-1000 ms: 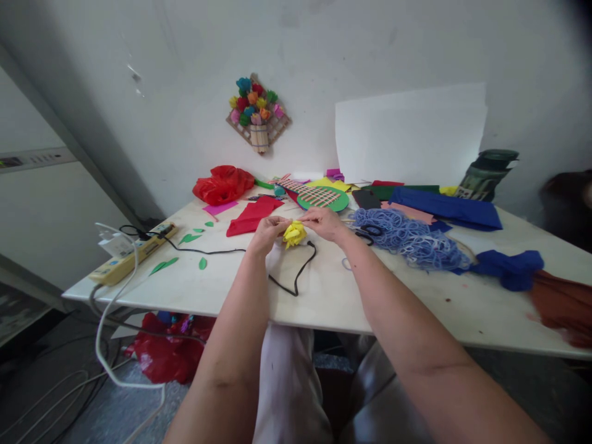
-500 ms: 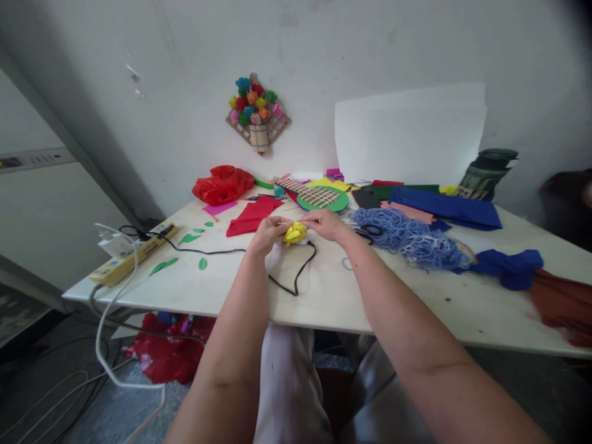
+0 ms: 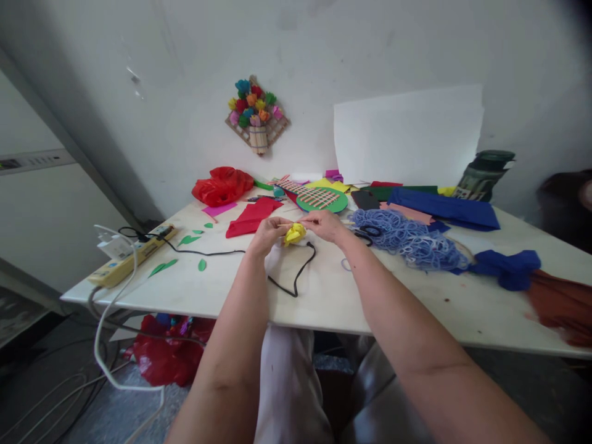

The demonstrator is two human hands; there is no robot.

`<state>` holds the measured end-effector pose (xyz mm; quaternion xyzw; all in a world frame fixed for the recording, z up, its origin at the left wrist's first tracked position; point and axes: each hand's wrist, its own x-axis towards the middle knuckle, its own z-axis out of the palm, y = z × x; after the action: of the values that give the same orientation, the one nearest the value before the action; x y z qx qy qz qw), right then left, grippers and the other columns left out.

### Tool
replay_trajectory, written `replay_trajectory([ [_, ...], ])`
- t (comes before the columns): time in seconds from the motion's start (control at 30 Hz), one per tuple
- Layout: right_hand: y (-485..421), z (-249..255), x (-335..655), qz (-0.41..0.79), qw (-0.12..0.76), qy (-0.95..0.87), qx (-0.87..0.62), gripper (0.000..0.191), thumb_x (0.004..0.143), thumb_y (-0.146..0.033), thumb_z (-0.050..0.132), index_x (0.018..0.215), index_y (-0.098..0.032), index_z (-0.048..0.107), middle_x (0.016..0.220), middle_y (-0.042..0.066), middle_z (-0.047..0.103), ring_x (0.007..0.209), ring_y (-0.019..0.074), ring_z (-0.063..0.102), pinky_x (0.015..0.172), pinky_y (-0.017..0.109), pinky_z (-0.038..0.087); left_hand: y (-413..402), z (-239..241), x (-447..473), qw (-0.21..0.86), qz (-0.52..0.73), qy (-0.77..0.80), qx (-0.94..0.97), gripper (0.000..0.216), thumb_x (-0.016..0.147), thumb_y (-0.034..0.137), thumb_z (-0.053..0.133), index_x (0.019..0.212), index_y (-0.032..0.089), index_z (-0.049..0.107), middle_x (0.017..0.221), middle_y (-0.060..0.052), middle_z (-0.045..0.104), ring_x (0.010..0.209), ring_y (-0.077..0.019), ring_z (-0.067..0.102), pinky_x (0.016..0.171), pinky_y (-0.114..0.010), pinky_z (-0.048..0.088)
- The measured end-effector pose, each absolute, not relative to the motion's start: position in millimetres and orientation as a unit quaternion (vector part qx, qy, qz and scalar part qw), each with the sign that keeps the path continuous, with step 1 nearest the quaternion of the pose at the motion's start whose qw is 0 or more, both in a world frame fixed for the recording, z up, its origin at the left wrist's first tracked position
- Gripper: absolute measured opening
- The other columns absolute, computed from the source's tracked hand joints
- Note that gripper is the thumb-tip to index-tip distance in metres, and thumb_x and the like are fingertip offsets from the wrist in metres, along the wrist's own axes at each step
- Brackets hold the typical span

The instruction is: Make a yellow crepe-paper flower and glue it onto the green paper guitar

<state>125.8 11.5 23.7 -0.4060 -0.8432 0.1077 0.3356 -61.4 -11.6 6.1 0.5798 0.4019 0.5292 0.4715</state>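
Note:
A crumpled yellow paper flower [image 3: 295, 234] sits between my two hands above the middle of the table. My left hand [image 3: 267, 234] is closed at its left side, fingertips pinched on a thin pale stick by the flower. From the other side my right hand [image 3: 324, 224] pinches at the flower's upper edge. A thin stick [image 3: 348, 223] pokes out past the right hand's knuckles. My fingers partly hide where the stick and the paper meet. Below the flower, a black cord [image 3: 296, 283] bends across the white tabletop [image 3: 324, 308].
To the right lie black-handled scissors [image 3: 367, 233] and tangled blue yarn [image 3: 407, 240]. Red paper [image 3: 254, 216] and a green-and-pink woven-stick piece [image 3: 324, 197] lie behind my hands. Cut green leaves [image 3: 202, 264] and a power strip [image 3: 120, 265] are at the left.
Both hands keep their pinch at the yellow flower, with hardly any movement. The whole view has shifted very slightly.

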Motion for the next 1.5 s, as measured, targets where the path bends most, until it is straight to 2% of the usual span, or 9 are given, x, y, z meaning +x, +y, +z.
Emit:
replay_trajectory([
  [0.27, 16.4, 21.1, 127.0, 0.106, 0.331, -0.857, -0.38, 0.028, 0.08, -0.015, 0.057, 0.1, -0.025, 0.074, 0.093, 0.003, 0.073, 0.08, 0.0147, 0.063, 0.068, 0.024, 0.044, -9.1, 4.3, -61.1, 0.48, 0.537, 0.397, 0.569, 0.035, 0.05, 0.034, 0.08, 0.073, 0.011, 0.067, 0.062, -0.002, 0.065, 0.059, -0.0128, 0.059, 0.059, -0.024, 0.045],
  [0.43, 23.3, 18.1, 128.0, 0.108, 0.332, -0.872, -0.344, 0.025, 0.081, -0.016, 0.059, 0.099, -0.024, 0.074, 0.087, 0.003, 0.07, 0.077, 0.0138, 0.061, 0.068, 0.023, 0.043, -9.2, 4.1, -61.2, 0.494, 0.538, 0.398, 0.555, 0.038, 0.052, 0.038, 0.079, 0.076, 0.011, 0.067, 0.063, -0.002, 0.065, 0.056, -0.0116, 0.057, 0.054, -0.023, 0.042],
  [0.6, 24.7, 18.2, 127.5, 0.095, 0.334, -0.876, -0.335, 0.025, 0.082, -0.016, 0.059, 0.099, -0.025, 0.074, 0.087, 0.003, 0.069, 0.079, 0.0149, 0.061, 0.069, 0.024, 0.044, -13.5, 8.2, -62.9, 0.511, 0.544, 0.381, 0.545, 0.056, 0.057, 0.041, 0.078, 0.103, 0.013, 0.063, 0.072, -0.002, 0.066, 0.06, -0.0128, 0.059, 0.056, -0.023, 0.043],
  [0.7, 25.1, 18.1, 127.1, 0.088, 0.338, -0.873, -0.34, 0.025, 0.082, -0.016, 0.059, 0.1, -0.024, 0.074, 0.089, 0.005, 0.069, 0.081, 0.0155, 0.061, 0.071, 0.025, 0.045, -14.6, 8.8, -63.4, 0.515, 0.524, 0.374, 0.567, 0.076, 0.052, 0.035, 0.081, 0.12, 0.014, 0.053, 0.077, -0.003, 0.067, 0.068, -0.0163, 0.063, 0.062, -0.026, 0.047],
  [0.77, 25.5, 17.7, 127.1, 0.083, 0.338, -0.872, -0.344, 0.024, 0.083, -0.016, 0.059, 0.1, -0.024, 0.074, 0.089, 0.005, 0.069, 0.081, 0.0154, 0.061, 0.072, 0.026, 0.046, -14.8, 8.3, -62.3, 0.509, 0.513, 0.365, 0.587, 0.083, 0.05, 0.03, 0.081, 0.124, 0.013, 0.048, 0.08, -0.004, 0.068, 0.072, -0.0181, 0.065, 0.067, -0.028, 0.048],
  [0.97, 24.2, 17.6, 126.2, 0.045, 0.338, -0.869, -0.358, 0.025, 0.085, -0.017, 0.056, 0.101, -0.027, 0.073, 0.093, 0.003, 0.07, 0.081, 0.0143, 0.061, 0.07, 0.025, 0.044, -14.4, 6.1, -55.4, 0.467, 0.529, 0.351, 0.615, 0.071, 0.051, 0.025, 0.08, 0.116, 0.015, 0.051, 0.076, -0.001, 0.066, 0.068, -0.0166, 0.063, 0.063, -0.028, 0.049],
  [1.17, 15.8, 21.0, 122.6, -0.03, 0.315, -0.866, -0.388, 0.031, 0.087, -0.017, 0.05, 0.105, -0.03, 0.072, 0.102, 0.003, 0.07, 0.088, 0.0167, 0.062, 0.069, 0.026, 0.044, -11.0, 4.8, -52.8, 0.457, 0.567, 0.346, 0.591, 0.05, 0.047, 0.024, 0.082, 0.091, 0.015, 0.062, 0.082, -0.002, 0.067, 0.074, -0.0157, 0.063, 0.069, -0.029, 0.05],
  [1.33, 10.2, 23.9, 121.7, -0.047, 0.306, -0.868, -0.387, 0.034, 0.088, -0.017, 0.048, 0.109, -0.031, 0.07, 0.106, 0.002, 0.069, 0.09, 0.017, 0.062, 0.071, 0.026, 0.044, -8.4, 2.0, -56.4, 0.463, 0.573, 0.342, 0.583, 0.05, 0.047, 0.026, 0.082, 0.093, 0.015, 0.064, 0.084, -0.002, 0.068, 0.074, -0.0164, 0.063, 0.071, -0.03, 0.05],
  [1.5, 8.2, 25.1, 121.7, -0.031, 0.343, -0.858, -0.381, 0.033, 0.086, -0.017, 0.051, 0.112, -0.028, 0.068, 0.107, 0.003, 0.07, 0.093, 0.0172, 0.063, 0.075, 0.027, 0.046, -5.5, 0.2, -58.0, 0.446, 0.58, 0.34, 0.59, 0.05, 0.048, 0.025, 0.081, 0.094, 0.015, 0.064, 0.089, -0.004, 0.069, 0.079, -0.018, 0.064, 0.075, -0.032, 0.049],
])
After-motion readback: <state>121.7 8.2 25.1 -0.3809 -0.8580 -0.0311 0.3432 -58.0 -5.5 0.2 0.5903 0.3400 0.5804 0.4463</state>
